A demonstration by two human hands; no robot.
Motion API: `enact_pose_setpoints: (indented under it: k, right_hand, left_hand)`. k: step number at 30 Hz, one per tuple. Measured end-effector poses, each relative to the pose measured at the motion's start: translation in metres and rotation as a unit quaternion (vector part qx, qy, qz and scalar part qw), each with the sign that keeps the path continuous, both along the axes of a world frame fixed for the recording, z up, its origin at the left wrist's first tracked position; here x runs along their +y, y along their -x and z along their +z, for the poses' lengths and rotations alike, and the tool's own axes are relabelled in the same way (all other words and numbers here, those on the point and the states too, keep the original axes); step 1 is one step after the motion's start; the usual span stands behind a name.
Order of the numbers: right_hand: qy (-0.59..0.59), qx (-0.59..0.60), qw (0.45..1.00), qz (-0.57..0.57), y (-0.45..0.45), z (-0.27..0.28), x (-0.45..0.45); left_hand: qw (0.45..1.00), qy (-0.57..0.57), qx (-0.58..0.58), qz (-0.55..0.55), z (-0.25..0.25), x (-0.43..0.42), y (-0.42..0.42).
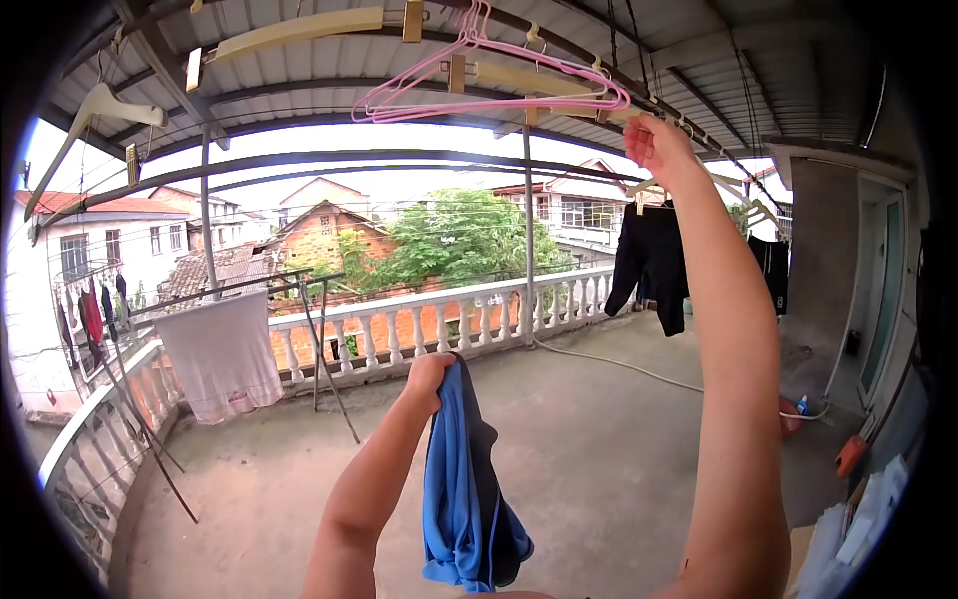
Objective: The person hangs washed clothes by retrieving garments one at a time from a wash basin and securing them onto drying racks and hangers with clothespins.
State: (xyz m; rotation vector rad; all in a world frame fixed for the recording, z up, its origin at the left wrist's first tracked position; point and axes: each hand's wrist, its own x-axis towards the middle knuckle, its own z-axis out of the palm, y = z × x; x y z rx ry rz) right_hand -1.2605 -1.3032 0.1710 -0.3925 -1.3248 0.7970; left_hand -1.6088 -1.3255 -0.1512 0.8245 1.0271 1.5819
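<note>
The left hand (429, 381) pinches one end of a blue-and-black garment (454, 479), which hangs bunched, low and near. The right hand (657, 148), fingers loosely curled, is raised by the right end of the pink hangers (489, 105); I cannot tell if it touches them. Farther right hang black trousers (654, 260). A slack left grip could drop the garment onto the concrete floor (589, 439); tugging the crowded hangers might snag them together.

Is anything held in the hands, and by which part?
The left hand holds the blue cloth by its upper end; for the right hand, I cannot tell.
</note>
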Motion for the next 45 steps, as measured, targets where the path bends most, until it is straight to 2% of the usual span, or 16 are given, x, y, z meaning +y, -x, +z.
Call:
enact_pose_setpoints:
  k: [2,4,9,11,15,16,19,20,24,27,30,36,37,41,43,45]
  right_hand:
    - [-0.028,-0.015,0.999,0.001,0.001,0.04,-0.006]
    - [-0.076,-0.093,0.992,0.036,0.016,0.061,-0.013]
    - [-0.06,-0.207,0.967,0.137,0.046,0.067,-0.026]
    - [-0.056,-0.243,0.946,0.208,0.059,0.072,-0.018]
    - [-0.048,-0.278,0.923,0.26,0.085,0.092,0.003]
    - [-0.005,-0.235,0.945,0.228,0.096,0.085,-0.009]
    - [-0.034,-0.264,0.928,0.262,0.111,0.086,-0.007]
    - [-0.037,-0.234,0.951,0.2,0.118,0.085,-0.006]
    - [-0.061,-0.143,0.977,0.143,0.115,0.072,-0.019]
    - [-0.096,-0.117,0.972,0.182,0.099,0.061,-0.021]
    - [-0.126,-0.097,0.961,0.227,0.08,0.021,-0.019]
    - [-0.131,-0.061,0.965,0.219,0.051,-0.131,-0.002]
    - [-0.141,-0.075,0.974,0.158,0.05,-0.142,0.004]
    - [-0.119,0.009,0.971,0.208,0.027,-0.166,0.038]
    - [-0.115,0.048,0.976,0.179,0.022,-0.193,0.042]
    - [-0.138,0.025,0.968,0.209,0.014,-0.223,0.049]
  left_hand:
    - [1.0,0.007,0.013,0.019,0.006,-0.012,0.001]
    - [1.0,-0.017,0.018,-0.003,0.003,-0.016,0.008]
    - [0.997,-0.061,0.048,-0.007,0.009,-0.039,0.021]
    - [0.997,-0.056,0.049,0.031,0.007,-0.036,0.027]
    - [0.992,-0.048,0.079,0.084,-0.001,-0.039,0.034]
    - [0.992,-0.043,0.075,0.089,-0.004,-0.04,0.034]
    - [0.99,-0.045,0.082,0.107,-0.017,-0.034,0.042]
    - [0.987,-0.054,0.091,0.118,-0.022,-0.031,0.045]
    - [0.991,-0.028,0.068,0.112,-0.032,-0.027,0.055]
    - [0.99,-0.034,0.086,0.109,-0.036,-0.025,0.064]
    - [0.972,0.017,0.174,0.16,-0.02,-0.04,0.054]
    - [0.972,0.029,0.208,0.104,-0.034,-0.017,0.079]
    - [0.97,0.036,0.22,0.1,-0.034,-0.013,0.082]
    - [0.963,0.013,0.241,0.119,-0.036,-0.005,0.073]
    - [0.958,0.013,0.264,0.112,-0.047,0.005,0.081]
    - [0.959,0.008,0.262,0.111,-0.052,0.004,0.087]
